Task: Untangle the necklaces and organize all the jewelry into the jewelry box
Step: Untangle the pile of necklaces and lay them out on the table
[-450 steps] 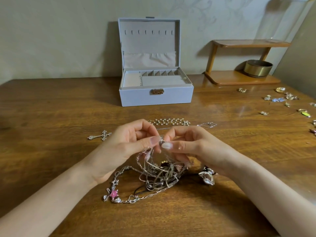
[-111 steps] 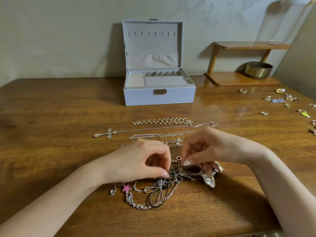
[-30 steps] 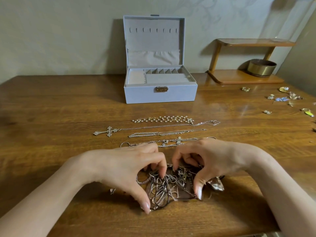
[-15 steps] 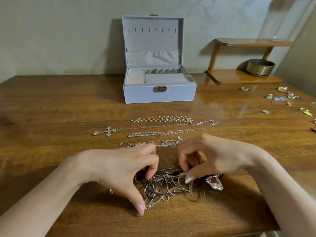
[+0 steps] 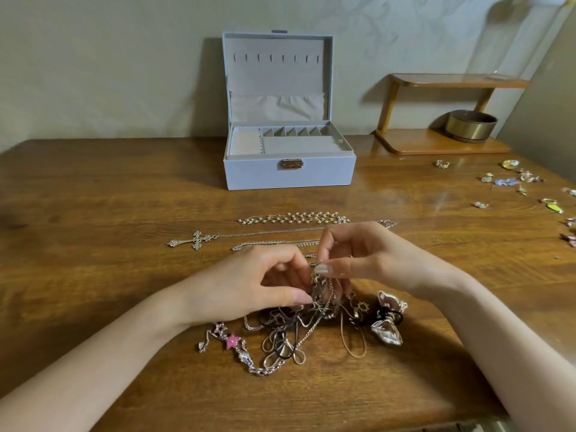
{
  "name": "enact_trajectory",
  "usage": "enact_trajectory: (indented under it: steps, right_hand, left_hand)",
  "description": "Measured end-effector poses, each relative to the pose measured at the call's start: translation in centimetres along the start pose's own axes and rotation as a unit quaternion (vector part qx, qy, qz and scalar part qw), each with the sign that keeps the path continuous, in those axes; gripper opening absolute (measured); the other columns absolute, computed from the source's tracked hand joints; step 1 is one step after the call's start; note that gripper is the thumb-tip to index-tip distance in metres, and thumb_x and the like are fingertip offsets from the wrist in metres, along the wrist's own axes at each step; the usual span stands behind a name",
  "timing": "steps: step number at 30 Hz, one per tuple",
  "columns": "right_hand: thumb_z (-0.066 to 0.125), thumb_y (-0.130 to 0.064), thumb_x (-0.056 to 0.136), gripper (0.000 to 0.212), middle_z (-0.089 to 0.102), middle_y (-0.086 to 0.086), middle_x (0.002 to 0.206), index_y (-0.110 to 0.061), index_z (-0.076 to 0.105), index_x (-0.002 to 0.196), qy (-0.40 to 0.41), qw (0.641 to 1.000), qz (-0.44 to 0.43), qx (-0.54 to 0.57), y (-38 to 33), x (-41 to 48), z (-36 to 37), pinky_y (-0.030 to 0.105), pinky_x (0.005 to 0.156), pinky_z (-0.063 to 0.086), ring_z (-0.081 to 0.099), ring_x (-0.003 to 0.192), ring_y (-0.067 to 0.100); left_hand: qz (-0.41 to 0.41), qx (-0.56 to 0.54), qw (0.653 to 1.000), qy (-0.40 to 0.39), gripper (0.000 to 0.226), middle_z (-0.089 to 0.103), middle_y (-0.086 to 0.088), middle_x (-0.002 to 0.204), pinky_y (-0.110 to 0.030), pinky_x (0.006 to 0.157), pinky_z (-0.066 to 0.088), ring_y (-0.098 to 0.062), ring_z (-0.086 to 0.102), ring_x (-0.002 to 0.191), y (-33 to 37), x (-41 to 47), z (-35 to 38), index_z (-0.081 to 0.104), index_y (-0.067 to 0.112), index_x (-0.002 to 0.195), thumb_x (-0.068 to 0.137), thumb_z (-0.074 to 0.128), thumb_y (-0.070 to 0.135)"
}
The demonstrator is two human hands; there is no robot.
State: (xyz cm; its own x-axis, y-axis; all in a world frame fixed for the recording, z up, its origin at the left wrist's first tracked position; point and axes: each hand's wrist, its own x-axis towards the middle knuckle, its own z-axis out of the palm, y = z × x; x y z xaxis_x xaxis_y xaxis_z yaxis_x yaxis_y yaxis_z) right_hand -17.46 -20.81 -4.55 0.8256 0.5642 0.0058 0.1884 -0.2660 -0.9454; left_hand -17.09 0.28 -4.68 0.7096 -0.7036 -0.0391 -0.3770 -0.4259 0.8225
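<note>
A tangle of necklaces (image 5: 299,332) is seen on the surface (image 5: 93,244), toward the middle of its near edge, and its upper strands are lifted off the wood. These strands are pinched on one side by the thumb and curled fingers of the left hand (image 5: 249,285). On the other side they are pinched between thumb and forefinger of the right hand (image 5: 367,257). Which chain is gripped by each hand cannot be told. A pink star charm (image 5: 232,342) is trailed out at the tangle's left, and a shiny bow-shaped piece (image 5: 386,328) is laid at its right. Beyond the hands, a cross necklace (image 5: 194,240), a beaded chain (image 5: 293,217) and a thin chain (image 5: 274,243) are laid out straight, side by side. The jewelry box (image 5: 290,174) is stood near the far edge with its lid raised upright. Small pieces (image 5: 505,182) are scattered along the right edge.
</note>
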Motion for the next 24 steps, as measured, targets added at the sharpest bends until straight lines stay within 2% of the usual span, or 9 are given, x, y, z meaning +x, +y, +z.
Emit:
enact_trajectory:
  steps: [4,9,13,16,19,21,24]
  right_hand:
    - [0.063,-0.013,0.082,0.014,0.069,0.011,0.069,-0.004,0.06,0.092,0.001,1.0,0.004,0.013,-0.22,0.01,-0.07,0.027,0.051,0.048,0.063,0.056,0.021]
    - [0.061,-0.006,0.086,0.008,0.069,0.01,0.073,-0.008,0.059,0.094,0.012,1.0,0.003,0.001,-0.24,-0.09,-0.42,0.028,0.051,0.045,0.061,0.057,0.022]
    - [0.06,0.004,0.088,0.016,0.069,0.0,0.073,-0.011,0.064,0.091,-0.019,0.997,0.017,-0.073,-0.26,-0.26,-0.41,0.015,0.061,0.045,0.063,0.068,0.009]
    - [0.067,-0.006,0.085,0.005,0.067,-0.004,0.072,-0.009,0.067,0.089,-0.033,0.995,0.01,-0.099,-0.5,-0.4,-0.35,0.014,0.065,0.044,0.061,0.069,0.006]
    - [0.071,-0.021,0.078,0.02,0.067,0.005,0.074,-0.006,0.068,0.09,-0.027,0.997,0.005,-0.069,-0.71,-0.39,-0.3,0.02,0.064,0.047,0.06,0.067,0.012]
    - [0.073,-0.019,0.075,0.02,0.067,0.0,0.074,-0.007,0.068,0.09,-0.035,0.997,0.002,-0.074,-0.67,-0.32,-0.21,0.022,0.062,0.047,0.058,0.066,0.01]
    - [0.073,-0.012,0.079,0.008,0.064,-0.008,0.069,-0.012,0.068,0.085,-0.033,0.994,0.005,-0.102,-0.41,-0.19,-0.17,0.02,0.059,0.043,0.055,0.063,0.007]
  left_hand:
    - [-0.011,-0.01,1.0,-0.006,0.011,0.065,0.005,0.08,-0.024,0.075,0.048,-0.008,0.059,0.076,-0.34,0.23,0.06,0.062,0.025,0.081,0.084,0.069,0.017]
    - [-0.021,-0.026,0.999,0.017,0.012,0.062,0.006,0.075,-0.017,0.068,0.044,-0.003,0.054,0.069,-0.34,0.13,-0.2,0.061,0.023,0.081,0.084,0.066,0.012]
    - [-0.023,-0.03,0.999,0.027,0.014,0.062,0.007,0.075,-0.016,0.068,0.044,-0.002,0.054,0.069,-0.35,0.14,-0.2,0.061,0.024,0.082,0.084,0.066,0.011]
    - [-0.022,-0.045,0.998,0.029,0.014,0.063,0.008,0.074,-0.014,0.067,0.045,-0.001,0.055,0.069,-0.26,0.15,-0.2,0.062,0.02,0.082,0.083,0.066,0.007]
    - [-0.023,-0.055,0.998,0.028,0.011,0.065,0.004,0.074,-0.015,0.066,0.046,-0.003,0.056,0.068,-0.21,0.13,-0.25,0.063,0.018,0.081,0.08,0.07,0.009]
    - [-0.021,-0.066,0.997,0.026,0.008,0.068,0.0,0.075,-0.015,0.066,0.047,-0.006,0.06,0.069,-0.21,0.14,-0.32,0.063,0.014,0.081,0.079,0.07,0.011]
    - [-0.024,-0.097,0.995,0.01,0.005,0.073,-0.007,0.081,-0.018,0.068,0.051,-0.012,0.067,0.072,-0.1,0.11,-0.4,0.061,0.008,0.085,0.083,0.066,0.007]
